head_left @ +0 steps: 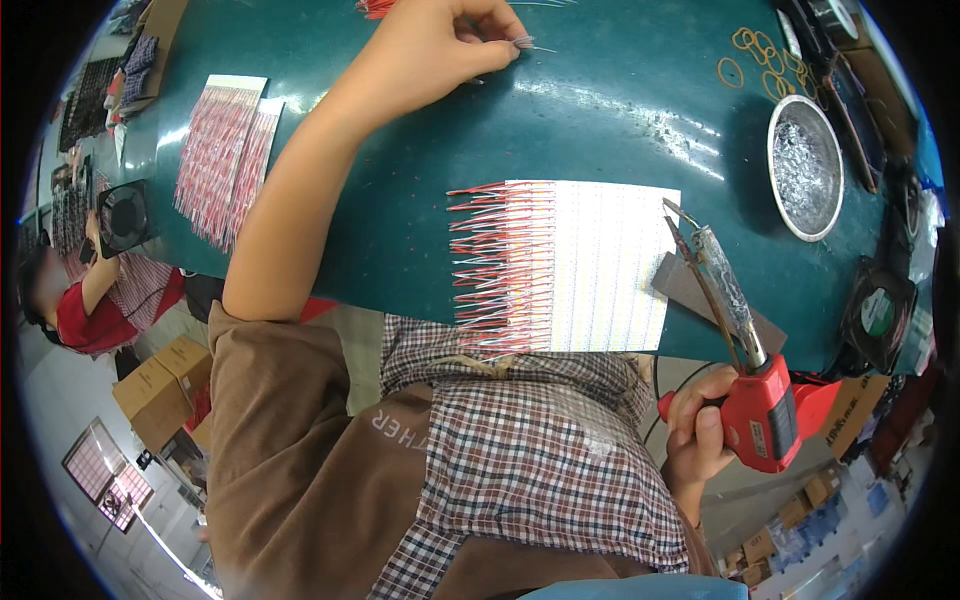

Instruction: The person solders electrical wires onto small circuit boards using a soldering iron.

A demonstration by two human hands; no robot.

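Note:
At the far side of the table my left hand (445,50) is closed in a pinch on some thin pale wires (525,43), their ends sticking out past the fingertips. My right hand (698,435), low at the right, grips a red soldering gun (765,415). Its long metal tip points up and left, above the right edge of a white circuit board panel (610,265). Red and white wires (500,270) fan out from the panel's left side. A dark grey flat block (690,290) lies partly behind the gun's tip.
Two wired panels (225,150) lie at the left of the green table (400,220). At the right are a metal bowl (805,170) of silvery scraps, rubber bands (770,60) and a black fan (875,315). A co-worker in red (90,310) sits at the left.

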